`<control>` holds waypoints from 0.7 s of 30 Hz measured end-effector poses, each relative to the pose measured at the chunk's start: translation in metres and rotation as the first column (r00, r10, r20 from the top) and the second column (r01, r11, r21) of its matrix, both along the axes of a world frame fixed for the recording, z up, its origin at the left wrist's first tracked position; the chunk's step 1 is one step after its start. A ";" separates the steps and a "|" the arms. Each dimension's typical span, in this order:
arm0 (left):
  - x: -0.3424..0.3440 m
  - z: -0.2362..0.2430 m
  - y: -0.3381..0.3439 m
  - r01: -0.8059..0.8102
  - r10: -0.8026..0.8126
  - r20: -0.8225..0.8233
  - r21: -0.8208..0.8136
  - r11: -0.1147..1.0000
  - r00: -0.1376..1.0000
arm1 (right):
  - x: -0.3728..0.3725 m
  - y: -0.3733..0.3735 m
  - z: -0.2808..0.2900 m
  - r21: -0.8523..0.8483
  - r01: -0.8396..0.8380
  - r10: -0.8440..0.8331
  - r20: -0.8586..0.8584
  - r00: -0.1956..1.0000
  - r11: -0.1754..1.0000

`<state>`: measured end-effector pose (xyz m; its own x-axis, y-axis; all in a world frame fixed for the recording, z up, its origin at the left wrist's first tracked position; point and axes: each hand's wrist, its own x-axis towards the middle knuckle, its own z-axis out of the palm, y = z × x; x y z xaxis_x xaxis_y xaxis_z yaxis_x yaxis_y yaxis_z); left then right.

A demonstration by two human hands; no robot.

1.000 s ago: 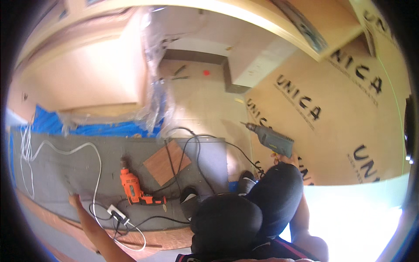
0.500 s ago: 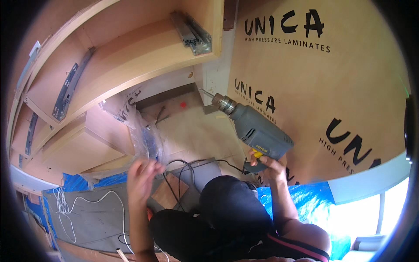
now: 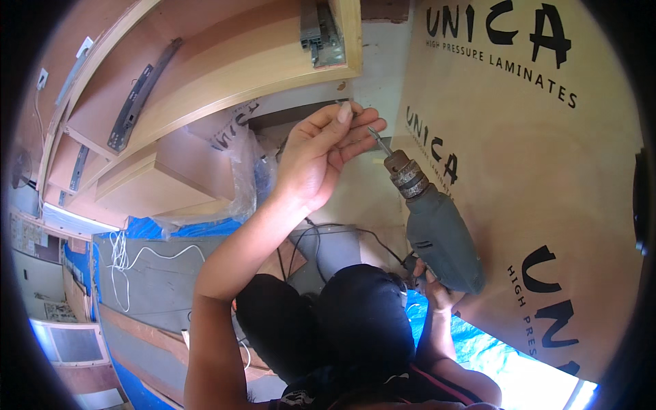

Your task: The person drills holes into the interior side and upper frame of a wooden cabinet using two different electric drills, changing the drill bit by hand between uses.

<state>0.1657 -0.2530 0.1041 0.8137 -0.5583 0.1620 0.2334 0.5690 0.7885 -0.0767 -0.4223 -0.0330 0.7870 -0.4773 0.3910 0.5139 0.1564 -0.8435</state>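
My right hand [image 3: 434, 290] grips the handle of a grey corded drill [image 3: 441, 239], low at the right. Its chuck holds a metal bit [image 3: 379, 139] that points up and to the left. My left hand [image 3: 318, 154] is raised in the centre, palm partly turned up, with thumb and index fingertip pinched on a small dark piece too small to make out and the other fingers loosely curled. These fingers are just left of the bit's tip.
A wooden cabinet frame [image 3: 225, 61] with metal runners [image 3: 142, 96] stands above left. Printed brown board [image 3: 519, 164] covers the right side. A grey board [image 3: 157, 273] carries white cable [image 3: 119, 249]. Black cords, crumpled plastic, blue sheeting [image 3: 492, 348] and my bent knees are below.
My left hand has risen from the lower left to beside the bit. The drill is angled more steeply upward. The view has swung toward the cabinet, and the orange drill is no longer visible.
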 end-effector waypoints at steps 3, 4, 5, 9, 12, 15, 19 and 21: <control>-0.005 0.005 -0.005 0.035 -0.036 -0.026 -0.012 0.999 0.999 | -0.003 -0.001 0.003 -0.040 0.046 -0.052 -0.178 0.983 0.998; -0.005 0.008 -0.005 0.033 -0.033 -0.024 -0.010 0.999 0.999 | -0.001 -0.002 -0.004 -0.021 0.031 -0.033 -0.128 0.991 0.999; -0.005 0.011 -0.006 0.059 -0.059 -0.009 -0.009 0.998 0.998 | 0.001 -0.002 -0.006 -0.011 0.024 -0.025 -0.101 0.995 1.000; -0.008 0.016 -0.012 0.113 -0.113 -0.006 -0.019 0.993 0.994 | 0.010 -0.005 -0.001 -0.109 0.010 -0.001 0.084 0.996 0.994; -0.004 0.014 -0.014 0.113 -0.116 0.096 0.030 0.993 0.989 | 0.013 0.001 0.015 0.030 0.006 -0.009 0.093 0.996 1.000; -0.002 0.015 -0.014 0.120 -0.121 0.028 0.012 0.993 0.992 | 0.015 0.002 0.020 -0.027 0.073 -0.073 0.007 0.997 0.997; -0.005 0.011 -0.019 0.160 -0.162 -0.030 -0.059 0.985 0.986 | 0.013 0.003 0.012 0.012 0.053 -0.053 0.014 0.999 0.999; -0.006 0.012 -0.022 0.164 -0.165 -0.032 -0.039 0.986 0.986 | 0.012 0.003 0.010 0.083 0.053 -0.054 0.012 0.998 0.995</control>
